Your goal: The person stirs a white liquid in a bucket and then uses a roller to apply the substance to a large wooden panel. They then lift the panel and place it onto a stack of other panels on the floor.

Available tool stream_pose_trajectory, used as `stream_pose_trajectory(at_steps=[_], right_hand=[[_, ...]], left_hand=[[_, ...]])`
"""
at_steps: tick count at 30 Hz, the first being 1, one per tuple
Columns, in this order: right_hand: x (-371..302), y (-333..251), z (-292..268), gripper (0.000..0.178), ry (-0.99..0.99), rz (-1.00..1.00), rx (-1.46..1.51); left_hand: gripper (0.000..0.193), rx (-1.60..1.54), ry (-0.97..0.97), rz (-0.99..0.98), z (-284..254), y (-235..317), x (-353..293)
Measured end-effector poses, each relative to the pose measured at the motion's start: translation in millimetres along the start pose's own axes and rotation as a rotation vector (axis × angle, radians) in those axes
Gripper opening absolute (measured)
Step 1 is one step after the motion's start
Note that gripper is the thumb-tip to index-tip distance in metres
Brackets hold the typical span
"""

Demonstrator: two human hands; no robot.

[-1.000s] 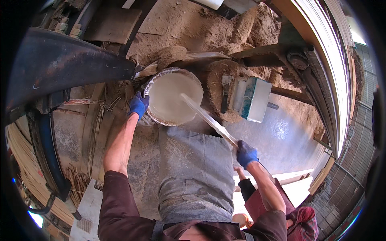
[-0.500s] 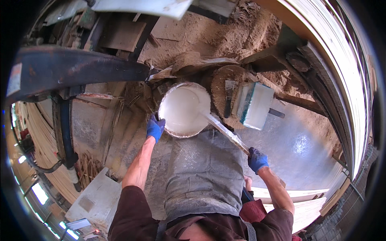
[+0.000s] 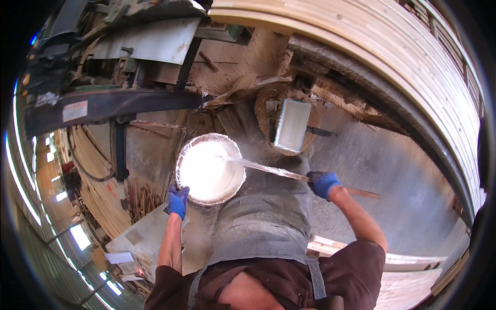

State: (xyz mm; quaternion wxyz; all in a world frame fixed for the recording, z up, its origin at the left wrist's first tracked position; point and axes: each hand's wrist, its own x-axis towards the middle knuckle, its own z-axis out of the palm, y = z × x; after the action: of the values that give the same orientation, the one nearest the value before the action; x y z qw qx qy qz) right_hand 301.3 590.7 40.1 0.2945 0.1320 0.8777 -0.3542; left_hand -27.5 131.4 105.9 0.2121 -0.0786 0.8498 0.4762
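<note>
A round bucket (image 3: 242,180) with a crusted, whitish rim holds smooth white liquid, glaring bright on its left side. My left hand (image 3: 178,200), in a blue glove, is closed on the bucket's near-left rim. In my right hand (image 3: 324,184), also blue-gloved, is a long wooden stick (image 3: 276,170) coated white along its far part. The stick slants across my grey apron, and its far end dips into the liquid. Its bare brown end sticks out to the right beyond my fist. How deep the dipped end reaches is hidden.
Beyond the bucket, a rectangular container (image 3: 287,149) of white material sits on a round wooden stump (image 3: 262,114), with a dark flat handle (image 3: 321,132) jutting out. A dark metal beam (image 3: 139,105) crosses at left. Stacked pale boards (image 3: 361,31) line the upper right.
The view has shifted, and the bucket now appears lower and further left. The stick lies at a flatter angle, with my right hand higher. Both hands keep their holds.
</note>
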Motion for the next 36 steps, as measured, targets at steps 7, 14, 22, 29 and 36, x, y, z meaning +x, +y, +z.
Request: stream_pose_trajectory(at_steps=[7,14,22,29,36], right_hand=[[-118.3,35.1,-92.1,0.016,0.194,-0.14,0.002],[-115.6,-41.7,-111.7,0.019,0.232,-0.201,0.007],[-74.4,-98.0,-47.3,0.022,0.287,-0.252,0.109],[-98.2,-124.2,-58.3,0.025,0.202,-0.132,0.268],[-102.4,-123.3,-65.0,0.025,0.29,-0.156,0.267]], left_hand=[[0.019,0.249,0.138,0.154,29.0,48.7,-109.3],[0.027,0.308,0.133,0.266,107.2,169.7,-162.2],[0.05,0.666,0.138,0.435,144.5,192.7,-138.2],[0.057,0.903,0.086,0.505,180.8,249.3,-139.2],[0.067,0.989,0.102,0.54,198.3,257.5,-125.7]])
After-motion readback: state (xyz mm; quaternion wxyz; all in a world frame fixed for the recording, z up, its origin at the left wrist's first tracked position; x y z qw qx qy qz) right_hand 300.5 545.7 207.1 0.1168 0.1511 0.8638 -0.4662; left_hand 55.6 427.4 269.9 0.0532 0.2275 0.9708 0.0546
